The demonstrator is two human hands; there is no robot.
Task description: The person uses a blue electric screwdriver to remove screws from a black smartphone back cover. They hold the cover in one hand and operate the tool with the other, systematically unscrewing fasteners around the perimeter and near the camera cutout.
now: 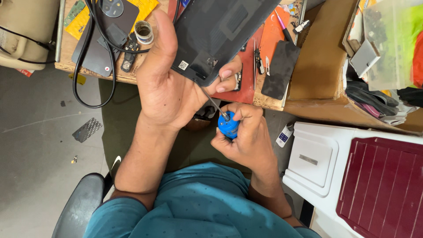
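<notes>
Phone back cover (220,31), dark and flat, sits in the upper middle of my head view, held up over the edge of a wooden workbench (315,66). My left hand (169,83) grips it from the left, palm toward me, thumb up along the cover's left edge and fingertips curled round its lower corner, where a small white square label shows. My right hand (246,134) is just below, closed around a blue-handled screwdriver (227,125). Its thin metal shaft runs up and left, and its tip meets the cover's lower corner near the left fingertips; I cannot tell what exactly the tip touches.

On the bench behind, to the left, lies another dark phone (108,33) with a round camera ring, crossed by a looping black cable (83,79). A small round tin (143,31) stands just beside it. To the right of the cover I see a red mat (246,83), tweezers (257,59), an orange sheet (273,35) and a dark rectangular panel (280,70). Farther right stands a cardboard box (321,53), and at lower right a white plastic stool (315,161). My teal shirt (198,207) fills the bottom.
</notes>
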